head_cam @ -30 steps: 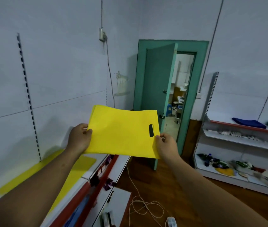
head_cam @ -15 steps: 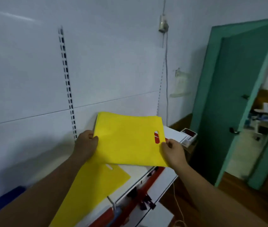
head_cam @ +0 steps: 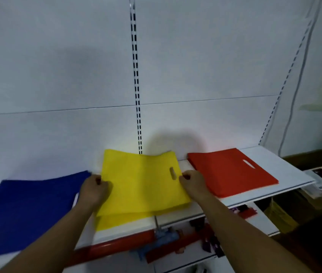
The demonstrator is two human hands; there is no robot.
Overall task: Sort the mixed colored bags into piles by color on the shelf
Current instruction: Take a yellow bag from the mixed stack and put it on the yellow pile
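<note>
A pile of blue bags point(head_cam: 28, 209) lay flat at the left end of the white shelf point(head_cam: 270, 156), its right edge just beside the left hand point(head_cam: 94, 191). That hand gripped the left edge of a yellow bag point(head_cam: 142, 184), its fingers point(head_cam: 102, 184) curled round the fabric with the thumb on top. The yellow bag sat over the middle of the shelf, sagging a little between the two hands, above a yellow pile point(head_cam: 120, 220) whose front edge showed below it; whether it touched that pile could not be told. A slotted upright point(head_cam: 136, 75) ran up the white back panel point(head_cam: 57, 75) right behind it. The right hand point(head_cam: 192, 186) pinched the bag's right edge just beside the handle slot point(head_cam: 172, 173), fingers clamped on the fabric. Further right, apart from the yellow, a pile of red bags point(head_cam: 233, 171) lay flat on the shelf, near its right end. A red rail point(head_cam: 116, 245) edged the shelf front below the two forearms
</note>
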